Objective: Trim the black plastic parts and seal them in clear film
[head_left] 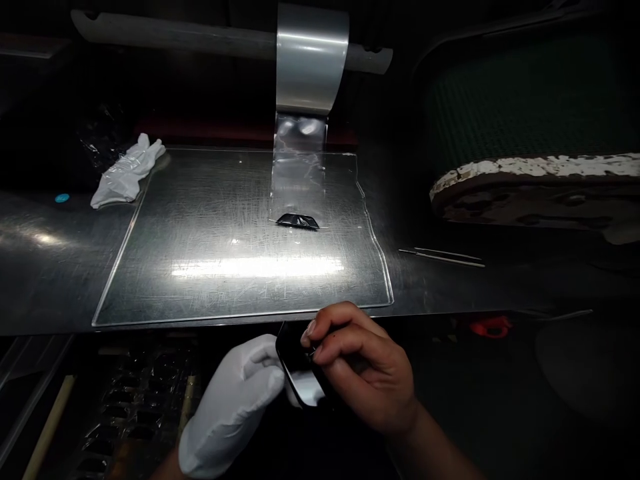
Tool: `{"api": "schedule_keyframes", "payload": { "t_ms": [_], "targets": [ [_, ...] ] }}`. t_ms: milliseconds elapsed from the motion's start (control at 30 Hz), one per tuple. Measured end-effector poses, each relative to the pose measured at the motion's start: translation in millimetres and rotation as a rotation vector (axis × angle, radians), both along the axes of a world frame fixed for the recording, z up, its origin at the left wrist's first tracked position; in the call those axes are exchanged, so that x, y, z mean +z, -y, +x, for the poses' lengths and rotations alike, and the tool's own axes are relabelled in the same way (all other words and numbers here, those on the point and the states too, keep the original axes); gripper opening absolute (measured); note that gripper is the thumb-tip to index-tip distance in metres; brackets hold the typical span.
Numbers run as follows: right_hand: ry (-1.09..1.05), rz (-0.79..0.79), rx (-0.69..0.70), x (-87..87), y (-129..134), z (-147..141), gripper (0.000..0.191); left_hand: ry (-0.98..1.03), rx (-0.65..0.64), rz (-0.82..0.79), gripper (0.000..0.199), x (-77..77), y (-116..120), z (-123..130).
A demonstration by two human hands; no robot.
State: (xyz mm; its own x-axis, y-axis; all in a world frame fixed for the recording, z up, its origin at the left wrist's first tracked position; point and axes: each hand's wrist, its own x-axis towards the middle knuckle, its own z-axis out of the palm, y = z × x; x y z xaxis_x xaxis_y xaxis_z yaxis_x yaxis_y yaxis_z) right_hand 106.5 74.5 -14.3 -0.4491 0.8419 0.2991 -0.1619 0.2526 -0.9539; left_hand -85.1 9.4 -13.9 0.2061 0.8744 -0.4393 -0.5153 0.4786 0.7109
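Just below the bench's front edge: here we are with the glossy black piece (305,385), held tilted between the two hands, a pale reflection bright across its lower part;
Left hand: in a white glove, this hand (233,403) has the piece by its left edge, thumb and fingers closed on it;
Right hand: bare, this hand (370,373) is narrow, thumb and fingertips bunched right over the piece; whether they pinch anything small, I cannot tell;
Bench centre: a scratched clear sheet (200,213) lies flat on the dark bench (45,267), lamp glare streaking its near half;
Film: a wide roll (313,60) sits on a bar (200,37), its clear strip (300,173) running down onto the sheet, and a small black part (299,221) lies at the strip's end;
Left flank: a crumpled white glove (125,175) by the sheet's far corner; a blue sticker (62,198) beyond it;
Right flank: slim tweezers (443,257), lying apart from the sheet;
Lower left: rows of dark pieces (117,412), dim under clear plastic.
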Motion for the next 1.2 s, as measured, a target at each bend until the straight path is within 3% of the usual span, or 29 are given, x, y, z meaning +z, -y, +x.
{"api": "schedule_keyframes", "payload": {
  "t_ms": [133, 200, 300, 400, 567, 667, 767, 900, 967, 1100, 1200],
  "targets": [
    [0.095, -0.077, 0.072, 4.5, -9, 5, 0.029, -0.437, 0.058, 0.022, 0.015, 7.6, -1, -23],
    [0.176, -0.215, 0.136, 6.0, -12, 4, 0.024, -0.489, -0.031, 0.037, 0.038, 10.7, -3, -30],
    [0.227, -0.495, 0.178, 5.5, -11, -1, 0.018, -0.261, -0.188, 0.026, 0.062, 9.8, -6, -30],
    [0.166, -0.670, 0.171, 2.8, -7, -5, 0.019, -0.052, -0.157, -0.026, 0.066, 2.1, -6, -21],
    [0.130, -0.738, 0.136, -1.9, -5, -5, 0.028, 0.170, -0.042, -0.022, 0.044, -13.2, 1, -4],
    [0.141, -0.763, 0.233, -3.5, -8, -3, 0.038, 0.271, -0.001, 0.040, 0.042, -21.7, 7, 3],
    [0.139, -0.799, 0.336, -3.7, -12, -2, 0.041, 0.295, 0.026, 0.088, 0.040, -27.1, 10, 6],
    [0.160, -0.843, 0.313, 1.5, -13, -2, 0.036, 0.240, 0.065, 0.061, 0.040, -23.1, 12, 7],
    [0.245, -0.736, 0.253, 6.9, -12, -1, 0.026, 0.157, 0.081, 0.004, 0.040, -17.4, 11, 7],
    [0.492, -0.198, 0.106, 15.1, -8, 0, 0.009, -0.108, 0.086, -0.093, 0.045, -9.1, 6, 3],
    [0.555, 0.102, 0.054, 13.9, -4, -2, 0.007, -0.301, 0.128, -0.128, 0.046, -8.1, 1, 2]
  ]
}}
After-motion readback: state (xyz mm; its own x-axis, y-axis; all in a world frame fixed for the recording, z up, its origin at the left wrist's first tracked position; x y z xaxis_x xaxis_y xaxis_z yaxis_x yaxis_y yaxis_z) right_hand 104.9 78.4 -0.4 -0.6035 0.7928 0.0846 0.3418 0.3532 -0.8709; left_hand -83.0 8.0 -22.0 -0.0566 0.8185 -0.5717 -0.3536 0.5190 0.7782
